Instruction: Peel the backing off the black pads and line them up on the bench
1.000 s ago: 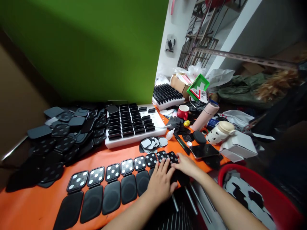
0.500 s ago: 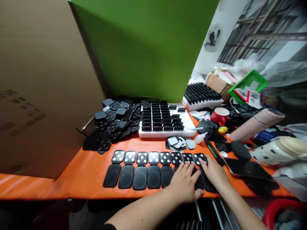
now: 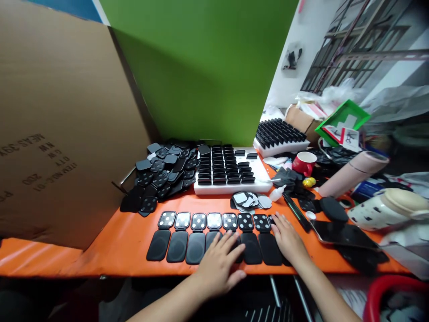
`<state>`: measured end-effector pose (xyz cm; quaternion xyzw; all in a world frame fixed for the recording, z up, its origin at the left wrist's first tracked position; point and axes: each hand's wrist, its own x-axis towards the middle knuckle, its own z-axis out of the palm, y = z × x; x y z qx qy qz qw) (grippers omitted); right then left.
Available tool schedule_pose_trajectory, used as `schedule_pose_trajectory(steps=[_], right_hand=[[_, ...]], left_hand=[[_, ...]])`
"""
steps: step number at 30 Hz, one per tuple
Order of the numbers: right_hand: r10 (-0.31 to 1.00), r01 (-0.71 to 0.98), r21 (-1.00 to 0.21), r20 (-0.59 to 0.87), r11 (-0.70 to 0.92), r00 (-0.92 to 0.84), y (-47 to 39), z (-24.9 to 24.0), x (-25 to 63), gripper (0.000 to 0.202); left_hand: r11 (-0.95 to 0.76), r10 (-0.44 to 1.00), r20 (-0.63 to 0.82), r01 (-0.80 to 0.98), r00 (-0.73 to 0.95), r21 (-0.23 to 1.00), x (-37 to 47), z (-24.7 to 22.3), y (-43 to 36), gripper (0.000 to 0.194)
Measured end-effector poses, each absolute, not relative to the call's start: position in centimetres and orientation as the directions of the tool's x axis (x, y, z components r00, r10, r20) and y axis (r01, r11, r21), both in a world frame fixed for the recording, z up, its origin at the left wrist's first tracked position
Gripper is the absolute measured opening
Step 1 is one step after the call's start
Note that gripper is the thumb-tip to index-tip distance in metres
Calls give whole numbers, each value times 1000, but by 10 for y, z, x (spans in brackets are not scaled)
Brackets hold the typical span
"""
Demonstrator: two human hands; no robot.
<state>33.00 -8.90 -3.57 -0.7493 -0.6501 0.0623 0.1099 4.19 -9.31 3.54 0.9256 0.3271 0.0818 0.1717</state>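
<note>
A row of black hinged two-part pads (image 3: 195, 247) lies unfolded along the front of the orange table. Their upper squares (image 3: 214, 220) carry pale round dots; the lower panels are plain black. My left hand (image 3: 219, 264) spreads its fingers over the lower panels near the middle of the row, covering parts of them. At the right end, my right hand (image 3: 287, 237) lies with fingers stretched out over the last pad, hiding most of it. Neither hand grips anything. Behind the row is a small pile of grey and black cut pieces (image 3: 247, 199).
A white foam tray (image 3: 231, 189) holds upright black pieces, with a heap of black pads (image 3: 167, 170) to its left. To the right are a red mug (image 3: 304, 164), a pink bottle (image 3: 351, 174), a phone (image 3: 342, 233) and a small dropper bottle (image 3: 277, 193). A cardboard box (image 3: 63, 134) stands left.
My left hand has moved left along the row, uncovering panels on the right. My right hand stays at the right end, now covering more of the last dotted square. The view has shifted slightly.
</note>
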Motion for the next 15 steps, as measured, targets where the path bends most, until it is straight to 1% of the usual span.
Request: schedule_pose_trajectory(steps=[4,9,12,15], right_hand=[[985,950,-289,90,-117,149,-88,-38,333,47],[958,954,-287,238,-88,160,-93,-30,329,50],[969,960,-280,242,14,57,-98,-16,307,49],[974,942,-292,201,163,-106,-104,-2,272,49]], left_hand=[[-699,697,81,650,712,298,8,24,-97,52],[-589,806,91,776,585,227,-29,20,-87,46],[-512,858,56,840,511,179,-50,24,-73,49],[-504,860,-17,854,510,131,-66,28,-59,61]])
